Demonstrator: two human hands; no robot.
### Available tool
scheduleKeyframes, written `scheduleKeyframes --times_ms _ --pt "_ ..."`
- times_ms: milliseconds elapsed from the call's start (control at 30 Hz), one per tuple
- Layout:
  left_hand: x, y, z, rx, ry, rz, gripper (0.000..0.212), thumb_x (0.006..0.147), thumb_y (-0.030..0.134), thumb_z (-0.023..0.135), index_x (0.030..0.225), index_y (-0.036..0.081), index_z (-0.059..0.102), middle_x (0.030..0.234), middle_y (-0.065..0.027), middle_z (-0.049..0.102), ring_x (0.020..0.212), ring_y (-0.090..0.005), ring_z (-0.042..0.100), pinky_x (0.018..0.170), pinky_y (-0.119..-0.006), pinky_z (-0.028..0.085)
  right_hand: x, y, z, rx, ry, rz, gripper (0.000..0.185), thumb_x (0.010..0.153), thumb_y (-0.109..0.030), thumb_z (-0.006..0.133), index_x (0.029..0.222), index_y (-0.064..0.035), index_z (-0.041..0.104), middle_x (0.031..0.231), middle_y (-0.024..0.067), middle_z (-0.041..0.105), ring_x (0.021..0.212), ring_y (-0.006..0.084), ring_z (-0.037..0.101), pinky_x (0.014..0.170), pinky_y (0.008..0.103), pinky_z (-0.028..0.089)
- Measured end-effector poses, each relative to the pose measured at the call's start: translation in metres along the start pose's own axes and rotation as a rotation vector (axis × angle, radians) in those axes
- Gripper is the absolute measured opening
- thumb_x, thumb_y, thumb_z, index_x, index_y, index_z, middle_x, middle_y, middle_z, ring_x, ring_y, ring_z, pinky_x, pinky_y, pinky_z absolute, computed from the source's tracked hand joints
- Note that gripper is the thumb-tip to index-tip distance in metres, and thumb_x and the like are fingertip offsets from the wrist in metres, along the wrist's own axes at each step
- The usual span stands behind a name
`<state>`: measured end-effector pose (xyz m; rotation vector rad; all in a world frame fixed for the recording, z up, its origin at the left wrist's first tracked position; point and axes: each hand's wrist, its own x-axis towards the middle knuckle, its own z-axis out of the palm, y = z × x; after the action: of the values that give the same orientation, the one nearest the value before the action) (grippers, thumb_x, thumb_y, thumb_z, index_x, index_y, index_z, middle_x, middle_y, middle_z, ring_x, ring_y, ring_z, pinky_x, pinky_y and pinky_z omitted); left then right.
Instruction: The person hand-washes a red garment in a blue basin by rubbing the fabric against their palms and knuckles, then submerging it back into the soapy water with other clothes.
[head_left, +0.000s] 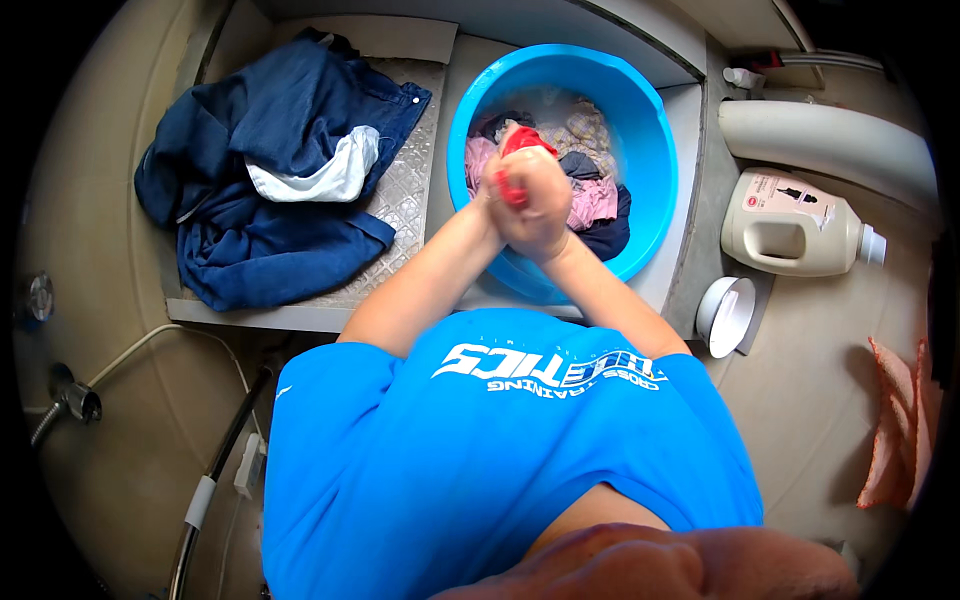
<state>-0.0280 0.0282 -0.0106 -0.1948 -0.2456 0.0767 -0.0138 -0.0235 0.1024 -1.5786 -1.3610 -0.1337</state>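
Note:
My left hand (489, 174) and my right hand (545, 196) are pressed together over a blue plastic basin (651, 169). Both are closed on a red cloth (529, 139), which is bunched up and pokes out above and between the fingers. The right hand covers much of the left, and both look a little blurred. Below them in the basin lie a pink garment (596, 204), a checked cloth (589, 131) and a dark navy cloth (609, 236). Cloudy water shows around the laundry.
Dark blue trousers (285, 112) with a white pocket lining are heaped on the ridged washboard slab (409, 172). To the right are a detergent jug (795, 221) on its side, a white enamel bowl (726, 316) and a hanging pink towel (892, 427). A metal pipe (217, 457) rises at lower left.

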Motion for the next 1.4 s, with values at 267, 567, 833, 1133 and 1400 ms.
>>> scheduleKeyframes --times_ms 267,567,833,1133,1400 --pt "0.022 -0.012 0.082 0.566 0.904 0.437 0.041 0.1 0.037 0.034 0.107 0.001 0.053 0.1 -0.0132 0.064 0.086 -0.0234 0.065 0.078 -0.036 0.053 -0.018 0.157 -0.037 -0.342 0.047 0.57 0.03 0.085 -0.034 0.065 0.089 -0.0048 0.059 0.081 0.0117 0.065 0.076 0.0291 0.062 0.067 0.0384 0.048" --pt "0.017 0.023 0.078 0.442 0.871 0.57 0.04 0.099 0.04 0.035 0.09 0.006 0.053 0.071 -0.0041 0.056 0.06 -0.0151 0.055 0.059 -0.031 0.051 -0.069 0.224 -0.059 -0.524 -0.498 0.966 0.088 0.06 -0.05 0.076 0.129 -0.0037 0.047 0.126 0.0275 0.049 0.115 0.0397 0.049 0.097 0.0408 0.041" --pt "0.003 0.046 0.068 0.34 0.665 0.5 0.043 0.099 0.044 0.034 0.089 0.006 0.051 0.071 -0.0053 0.057 0.061 -0.0165 0.057 0.058 -0.031 0.051 -0.036 0.144 -0.095 -0.148 -0.439 0.833 0.053 0.063 -0.021 0.075 0.112 -0.006 0.061 0.104 0.0154 0.065 0.096 0.0295 0.063 0.084 0.0356 0.048" --pt "0.011 0.043 0.088 0.394 0.702 0.471 0.046 0.098 0.047 0.033 0.083 0.007 0.05 0.067 -0.003 0.055 0.057 -0.0142 0.053 0.046 -0.028 0.042 -0.023 0.008 -0.13 -0.035 -0.738 0.513 0.048 0.061 -0.021 0.075 0.104 -0.0037 0.063 0.097 0.0156 0.062 0.09 0.0317 0.059 0.081 0.0373 0.047" --pt "0.019 0.024 0.092 0.754 0.881 0.554 0.043 0.099 0.044 0.034 0.091 0.005 0.052 0.073 -0.0046 0.056 0.063 -0.0147 0.055 0.057 -0.026 0.048 -0.069 0.057 -0.089 0.033 -1.098 0.539 0.064 0.065 -0.037 0.078 0.11 0.0031 0.057 0.1 0.0223 0.061 0.094 0.0333 0.06 0.079 0.0413 0.049"
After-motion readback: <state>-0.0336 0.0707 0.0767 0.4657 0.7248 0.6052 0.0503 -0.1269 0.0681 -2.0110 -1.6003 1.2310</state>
